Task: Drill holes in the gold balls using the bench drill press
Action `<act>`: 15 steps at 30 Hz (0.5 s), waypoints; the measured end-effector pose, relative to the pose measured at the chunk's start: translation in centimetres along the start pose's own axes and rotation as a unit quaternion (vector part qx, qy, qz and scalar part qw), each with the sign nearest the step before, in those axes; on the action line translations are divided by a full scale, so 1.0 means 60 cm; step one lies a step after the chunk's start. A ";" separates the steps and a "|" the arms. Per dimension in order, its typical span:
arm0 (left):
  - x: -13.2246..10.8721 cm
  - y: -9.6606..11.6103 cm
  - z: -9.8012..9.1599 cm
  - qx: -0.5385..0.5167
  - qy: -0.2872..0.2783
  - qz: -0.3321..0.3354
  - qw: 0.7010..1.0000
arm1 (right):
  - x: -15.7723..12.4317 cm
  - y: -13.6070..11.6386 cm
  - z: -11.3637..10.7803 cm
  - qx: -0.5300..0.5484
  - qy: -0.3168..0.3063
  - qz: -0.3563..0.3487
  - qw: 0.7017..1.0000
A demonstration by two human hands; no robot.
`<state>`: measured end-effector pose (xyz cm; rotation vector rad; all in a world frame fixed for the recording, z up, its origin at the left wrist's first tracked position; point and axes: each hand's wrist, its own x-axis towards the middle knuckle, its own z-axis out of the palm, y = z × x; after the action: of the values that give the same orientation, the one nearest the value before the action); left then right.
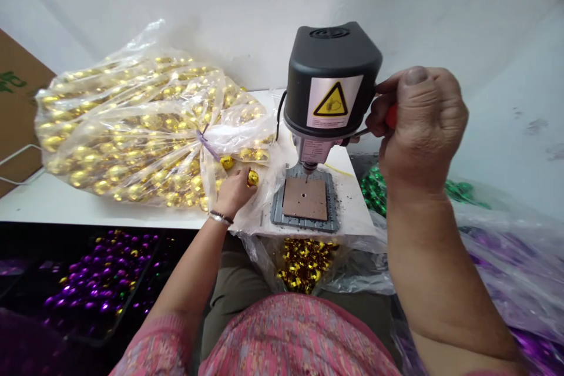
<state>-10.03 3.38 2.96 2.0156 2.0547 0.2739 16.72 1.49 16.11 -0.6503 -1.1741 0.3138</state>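
My left hand is closed on a shiny gold ball beside the tied neck of a big clear plastic bag full of gold balls. Another gold ball lies just beyond my fingers. On the right, my right hand grips the red-knobbed lever of a small black drill press. Under its thin bit a brown square board with a small hole rests on the grey ribbed base. Dark shavings are scattered around the base.
In a plastic bag over my lap lie gold pieces. A dark tray of purple balls sits low on the left. Green balls and bagged purple items are on the right. A cardboard box stands at far left.
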 end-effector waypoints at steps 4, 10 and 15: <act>-0.056 0.035 0.007 -0.398 -0.126 0.096 0.904 | 0.001 0.002 0.000 0.002 -0.006 -0.015 1.000; -0.066 0.105 0.050 -0.564 -0.204 -0.011 0.800 | 0.002 -0.002 0.000 -0.008 -0.017 0.000 1.000; -0.048 0.121 0.069 -0.531 -0.161 -0.028 0.831 | 0.001 -0.011 -0.001 -0.036 -0.035 0.018 0.999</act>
<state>-1.83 0.54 1.36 1.1755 1.2478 0.7859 16.74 0.99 16.55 -0.7280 -1.2454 0.3284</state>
